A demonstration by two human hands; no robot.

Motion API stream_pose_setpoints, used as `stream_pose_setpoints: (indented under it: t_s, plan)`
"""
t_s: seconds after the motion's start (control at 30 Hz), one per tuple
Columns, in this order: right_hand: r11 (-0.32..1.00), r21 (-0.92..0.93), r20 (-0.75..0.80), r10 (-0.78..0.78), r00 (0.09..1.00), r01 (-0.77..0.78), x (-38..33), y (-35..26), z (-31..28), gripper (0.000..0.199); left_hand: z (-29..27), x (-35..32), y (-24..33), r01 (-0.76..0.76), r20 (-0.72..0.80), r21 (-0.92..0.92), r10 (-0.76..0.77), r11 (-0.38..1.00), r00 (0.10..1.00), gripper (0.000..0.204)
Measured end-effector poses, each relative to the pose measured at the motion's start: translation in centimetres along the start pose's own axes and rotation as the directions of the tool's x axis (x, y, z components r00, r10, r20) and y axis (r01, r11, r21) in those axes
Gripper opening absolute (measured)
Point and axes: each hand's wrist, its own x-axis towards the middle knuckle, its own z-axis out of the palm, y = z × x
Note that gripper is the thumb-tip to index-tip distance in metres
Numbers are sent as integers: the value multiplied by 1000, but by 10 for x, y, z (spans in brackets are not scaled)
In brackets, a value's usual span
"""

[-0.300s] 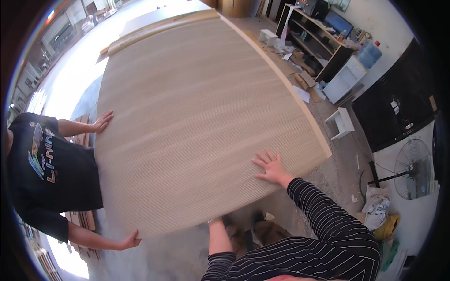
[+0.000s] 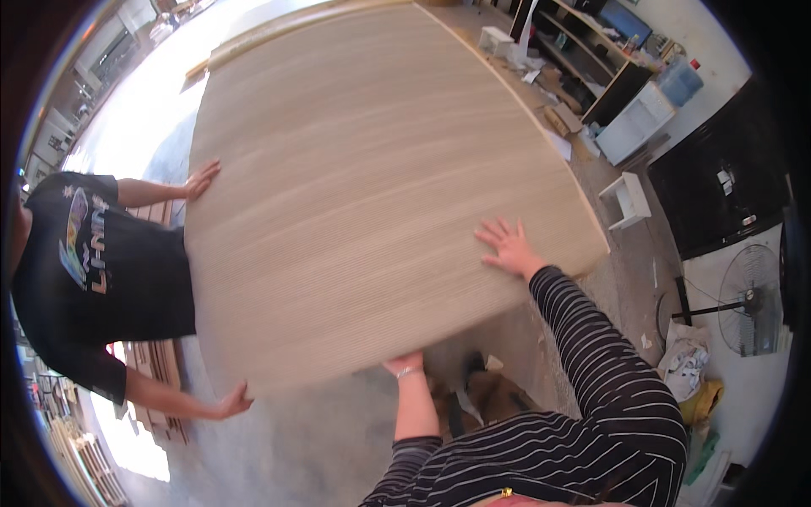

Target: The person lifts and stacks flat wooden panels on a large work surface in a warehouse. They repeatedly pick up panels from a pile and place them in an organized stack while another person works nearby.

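Note:
A large, pale wood-grain panel with fine ribbed lines fills the middle of the head view. My right hand lies flat on its top face near the right front corner, fingers spread. At the near edge, my left hand, with a bracelet at the wrist, grips the panel from below; its fingers are mostly hidden underneath. On the left, a co-worker in a dark T-shirt has one hand on the panel's left edge and the other hand by its near left corner.
A long rolled or edged strip lies across the panel's far end. To the right are cluttered shelves, a white stool, a white cabinet with a water bottle and a standing fan. Stacked boards show behind the co-worker.
The panel's near edge sits higher in view, and both my hands and the co-worker's have shifted up with it. More of my left hand shows. The background has shifted a little too.

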Motion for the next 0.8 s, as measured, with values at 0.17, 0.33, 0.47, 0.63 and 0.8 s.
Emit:
stream_pose_setpoints:
  t_s: [0.17,0.33,0.47,0.63,0.8]
  plan:
    - [999,-23,49,37,998,-36,11,-28,-14,58,-15,16,20,-83,-75,-18,82,996,994,50]
    - [994,107,-168,52,984,-34,-23,-62,-4,52,-18,-11,34,-34,-182,55,43,998,982,56]
    - [949,315,-370,103,923,21,-81,-74,2,49,-30,-46,45,-18,-152,118,37,993,988,61]
    - [863,504,-445,296,845,-37,-146,-71,34,47,-35,-52,54,-39,-155,175,66,984,986,57]
    - [804,560,-373,460,805,-200,-182,-68,75,46,-45,-60,60,-3,-226,231,57,973,973,58]
